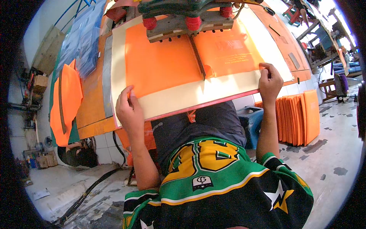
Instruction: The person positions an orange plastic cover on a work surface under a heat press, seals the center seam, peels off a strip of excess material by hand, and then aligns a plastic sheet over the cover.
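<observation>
An orange plastic cover (pixel 164 65) with a dark strip down its middle and faint print on its right half lies on a cream board (pixel 171 103) with a pink edge. My left hand (pixel 129 108) has its fingers pinched at the cover's near left corner. At the near right corner, my right hand (pixel 270 82) pinches the cover's edge between thumb and finger. Over the far part of the cover hangs a dark press head (pixel 187 26) with red round fittings, which hides that side.
Another orange cover (pixel 66 101) sticks out at the left, near blurred clear plastic sheets (pixel 82 38). A stack of orange covers (pixel 297 118) stands on the floor at right, beside a blue stool (pixel 249 122). Scissors (pixel 268 10) lie on the worktable. Another person (pixel 82 154) is low at left.
</observation>
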Tool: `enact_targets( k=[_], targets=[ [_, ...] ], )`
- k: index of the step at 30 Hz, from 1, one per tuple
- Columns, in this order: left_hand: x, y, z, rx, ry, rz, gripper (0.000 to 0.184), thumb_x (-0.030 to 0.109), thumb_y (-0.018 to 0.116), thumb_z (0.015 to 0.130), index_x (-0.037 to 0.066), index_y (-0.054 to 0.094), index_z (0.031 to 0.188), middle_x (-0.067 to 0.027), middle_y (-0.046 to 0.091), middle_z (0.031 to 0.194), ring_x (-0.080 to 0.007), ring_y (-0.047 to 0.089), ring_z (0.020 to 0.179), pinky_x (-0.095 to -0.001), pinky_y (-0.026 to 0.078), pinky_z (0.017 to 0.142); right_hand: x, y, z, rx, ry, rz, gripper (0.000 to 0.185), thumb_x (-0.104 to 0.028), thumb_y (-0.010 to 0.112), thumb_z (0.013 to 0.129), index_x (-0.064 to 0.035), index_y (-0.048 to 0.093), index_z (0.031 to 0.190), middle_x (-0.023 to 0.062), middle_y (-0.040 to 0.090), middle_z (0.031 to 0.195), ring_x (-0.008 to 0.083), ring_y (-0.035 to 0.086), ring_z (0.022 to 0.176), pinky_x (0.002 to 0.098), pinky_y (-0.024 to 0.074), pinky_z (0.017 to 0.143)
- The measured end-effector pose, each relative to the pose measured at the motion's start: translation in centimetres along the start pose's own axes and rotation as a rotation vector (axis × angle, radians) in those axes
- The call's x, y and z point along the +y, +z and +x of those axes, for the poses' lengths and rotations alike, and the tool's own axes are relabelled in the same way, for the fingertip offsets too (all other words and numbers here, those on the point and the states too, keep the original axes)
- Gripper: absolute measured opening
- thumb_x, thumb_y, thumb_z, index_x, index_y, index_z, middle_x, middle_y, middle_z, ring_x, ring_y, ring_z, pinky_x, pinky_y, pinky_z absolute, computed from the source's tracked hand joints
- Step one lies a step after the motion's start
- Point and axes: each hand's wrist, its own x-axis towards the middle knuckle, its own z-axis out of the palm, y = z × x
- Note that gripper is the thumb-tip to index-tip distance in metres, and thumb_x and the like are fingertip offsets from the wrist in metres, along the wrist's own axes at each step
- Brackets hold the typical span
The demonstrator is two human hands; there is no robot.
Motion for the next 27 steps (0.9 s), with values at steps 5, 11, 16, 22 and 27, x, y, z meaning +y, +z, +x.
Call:
enact_targets(
  k=[5, 11, 16, 22, 27],
  targets=[
    [-0.04, 0.09, 0.01, -0.003, -0.001, 0.003, 0.021, 0.012, 0.058, 0.102, 0.002, 0.070, 0.116, -0.0164, 0.073, 0.103, -0.0315, 0.069, 0.089, -0.0408, 0.054, 0.078, -0.35, -0.20, -0.17, -0.001, 0.035, 0.105, 0.016, -0.007, 0.061, 0.088, -0.0027, 0.076, 0.093, 0.0171, 0.074, 0.086, 0.0302, 0.072, 0.077, 0.0385, 0.0546, 0.073],
    [-0.23, 0.15, 0.07, -0.016, 0.005, 0.017, 0.021, 0.013, 0.057, 0.103, 0.002, 0.070, 0.115, -0.0165, 0.073, 0.103, -0.0326, 0.069, 0.090, -0.0421, 0.053, 0.079, 0.27, -0.28, 0.20, -0.071, 0.046, 0.022, 0.018, -0.010, 0.060, 0.089, -0.0036, 0.076, 0.092, 0.0170, 0.072, 0.080, 0.0277, 0.070, 0.070, 0.0384, 0.0530, 0.067],
    [-0.07, -0.16, 0.33, -0.059, -0.008, 0.032, 0.019, 0.013, 0.056, 0.103, 0.002, 0.069, 0.113, -0.0168, 0.073, 0.102, -0.0339, 0.069, 0.090, -0.0435, 0.053, 0.079, 0.03, -0.39, 0.52, -0.103, 0.089, 0.093, 0.020, -0.012, 0.058, 0.090, -0.0024, 0.076, 0.092, 0.0168, 0.070, 0.073, 0.0261, 0.066, 0.062, 0.0386, 0.0506, 0.062],
    [-0.25, -0.12, 0.29, -0.066, 0.011, 0.037, 0.019, 0.013, 0.056, 0.104, 0.002, 0.068, 0.114, -0.0178, 0.072, 0.103, -0.0358, 0.068, 0.095, -0.0450, 0.052, 0.082, -0.30, -0.63, 0.56, -0.136, 0.139, 0.129, 0.021, -0.013, 0.059, 0.092, -0.0020, 0.076, 0.093, 0.0160, 0.069, 0.070, 0.0208, 0.062, 0.058, 0.0365, 0.0464, 0.058],
    [-0.42, -0.01, 0.25, -0.068, 0.014, 0.028, 0.019, 0.013, 0.056, 0.104, 0.002, 0.067, 0.114, -0.0184, 0.072, 0.104, -0.0370, 0.068, 0.097, -0.0458, 0.052, 0.084, -0.12, -0.65, 0.57, -0.145, 0.134, 0.099, 0.020, -0.013, 0.059, 0.092, -0.0020, 0.076, 0.093, 0.0155, 0.069, 0.071, 0.0207, 0.062, 0.058, 0.0364, 0.0464, 0.058]
  ],
)
